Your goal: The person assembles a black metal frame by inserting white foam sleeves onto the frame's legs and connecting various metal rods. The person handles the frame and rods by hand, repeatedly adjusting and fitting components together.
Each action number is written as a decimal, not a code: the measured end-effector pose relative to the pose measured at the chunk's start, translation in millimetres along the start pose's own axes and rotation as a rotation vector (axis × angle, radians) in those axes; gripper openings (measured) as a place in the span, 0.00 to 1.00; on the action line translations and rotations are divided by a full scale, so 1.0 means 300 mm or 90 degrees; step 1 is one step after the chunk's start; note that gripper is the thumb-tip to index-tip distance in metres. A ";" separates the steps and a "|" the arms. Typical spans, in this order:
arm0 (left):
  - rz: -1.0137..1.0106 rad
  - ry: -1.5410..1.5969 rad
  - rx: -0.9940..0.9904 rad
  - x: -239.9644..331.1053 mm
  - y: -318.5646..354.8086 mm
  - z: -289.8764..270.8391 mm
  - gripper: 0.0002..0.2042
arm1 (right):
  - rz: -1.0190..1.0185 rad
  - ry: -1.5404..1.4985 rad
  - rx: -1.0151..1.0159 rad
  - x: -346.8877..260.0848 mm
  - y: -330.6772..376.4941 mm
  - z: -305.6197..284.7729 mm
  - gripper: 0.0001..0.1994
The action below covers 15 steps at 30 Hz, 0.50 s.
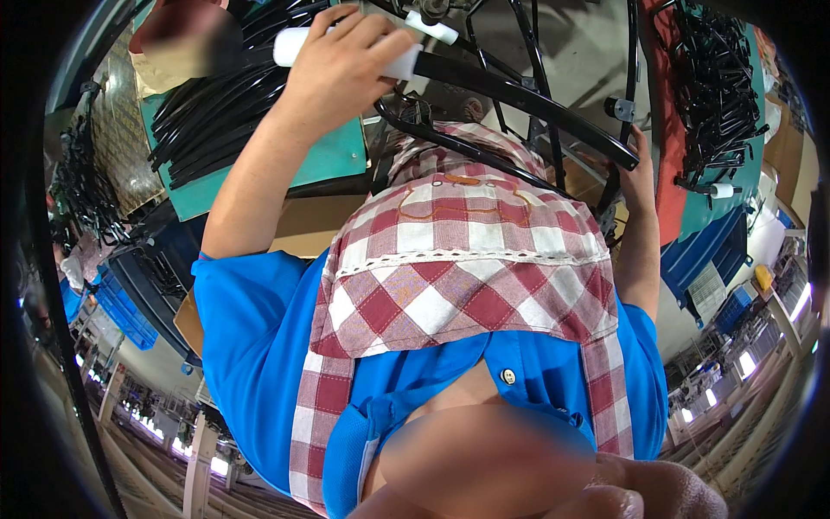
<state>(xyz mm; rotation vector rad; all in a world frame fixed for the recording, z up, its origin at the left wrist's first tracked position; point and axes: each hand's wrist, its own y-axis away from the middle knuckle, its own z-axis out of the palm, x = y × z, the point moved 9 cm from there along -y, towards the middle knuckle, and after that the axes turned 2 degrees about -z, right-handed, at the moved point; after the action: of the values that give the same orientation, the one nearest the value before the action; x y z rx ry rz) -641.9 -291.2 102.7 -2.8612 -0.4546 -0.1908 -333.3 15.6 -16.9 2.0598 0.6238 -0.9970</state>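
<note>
While the left hand [353, 59] grips a white cylinder [290, 48], that glossy, slightly curved black tube [527, 100] slants far-left to near-right; can't tell the grip on the right hand [641, 180].

Black tubes [536, 102], open gaps between

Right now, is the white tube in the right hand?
No, the left hand grips the white tube, while the right hand is by the black bar's other end.
</note>
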 end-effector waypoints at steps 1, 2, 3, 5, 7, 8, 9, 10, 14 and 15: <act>0.010 0.014 0.002 -0.015 0.000 0.001 0.26 | 0.002 0.005 0.010 -0.009 0.006 -0.005 0.29; 0.021 0.028 0.004 -0.022 -0.003 0.000 0.27 | 0.005 0.010 0.020 -0.025 0.014 -0.008 0.30; 0.018 0.027 -0.026 -0.019 -0.006 0.008 0.27 | -0.032 -0.029 0.051 -0.094 0.040 0.004 0.27; 0.012 0.024 -0.084 -0.005 -0.016 0.024 0.27 | -0.017 -0.172 0.016 -0.066 0.044 0.009 0.25; 0.034 0.016 -0.073 0.022 -0.027 0.042 0.27 | -0.031 -0.233 -0.077 -0.031 0.040 0.008 0.30; 0.045 0.014 -0.067 0.038 -0.037 0.053 0.27 | -0.053 -0.224 -0.087 -0.014 0.050 -0.007 0.31; 0.050 -0.011 -0.077 0.056 -0.045 0.063 0.27 | -0.074 -0.217 -0.101 -0.035 0.063 -0.001 0.32; 0.054 -0.015 -0.079 0.070 -0.059 0.073 0.27 | -0.095 -0.209 -0.114 -0.048 0.073 0.005 0.33; 0.098 -0.014 -0.083 0.144 -0.137 0.119 0.28 | -0.137 -0.129 -0.094 -0.054 0.095 -0.003 0.26; 0.113 -0.015 -0.098 0.163 -0.150 0.131 0.28 | -0.116 -0.070 -0.054 -0.061 0.091 -0.009 0.21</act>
<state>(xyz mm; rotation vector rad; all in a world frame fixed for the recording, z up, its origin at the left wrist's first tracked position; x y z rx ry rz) -606.5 -225.5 82.3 -3.0371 -0.1963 -0.1658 -324.0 -0.5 10.4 1.8864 0.7927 -1.1594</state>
